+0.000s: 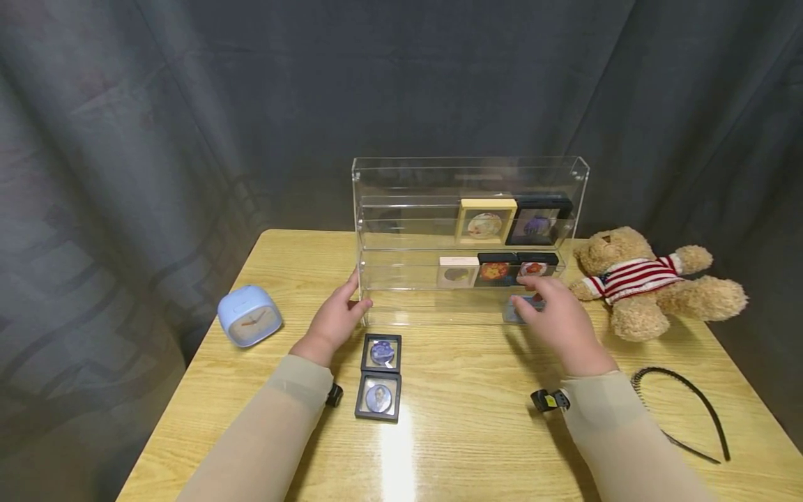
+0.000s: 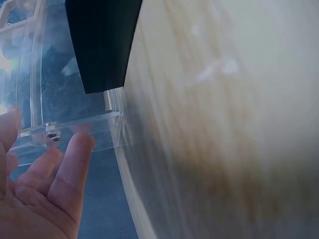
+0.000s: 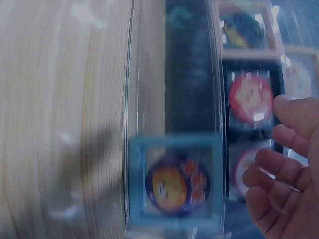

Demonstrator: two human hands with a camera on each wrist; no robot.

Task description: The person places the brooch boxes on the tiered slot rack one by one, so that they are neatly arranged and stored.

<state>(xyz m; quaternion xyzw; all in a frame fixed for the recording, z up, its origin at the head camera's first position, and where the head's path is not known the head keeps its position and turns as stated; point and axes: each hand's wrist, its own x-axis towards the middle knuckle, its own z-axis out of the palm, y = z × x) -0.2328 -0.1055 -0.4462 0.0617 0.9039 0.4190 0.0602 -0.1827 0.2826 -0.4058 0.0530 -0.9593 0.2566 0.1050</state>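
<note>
A clear acrylic display rack (image 1: 401, 240) stands at the table's back. My left hand (image 1: 335, 314) is at its left side panel, fingertips right by the clear plastic in the left wrist view. Over the rack's lower right front, my right hand (image 1: 558, 317) has loosely bent fingers with nothing between them. Those fingers overlap a black badge frame (image 3: 249, 94) in the right wrist view. Below them, a light blue badge frame (image 3: 174, 181) sits on the bottom shelf. A cream frame (image 1: 458, 273) shares the middle shelf with two black ones. Higher up are a yellow frame (image 1: 486, 223) and a black frame (image 1: 539, 223).
Two dark badge frames, one upper (image 1: 381, 353) and one lower (image 1: 378, 397), lie on the table before the rack. A blue alarm clock (image 1: 249, 316) stands at left. At right are a teddy bear (image 1: 646, 282) and a black headband (image 1: 709, 404). Dark curtains hang behind.
</note>
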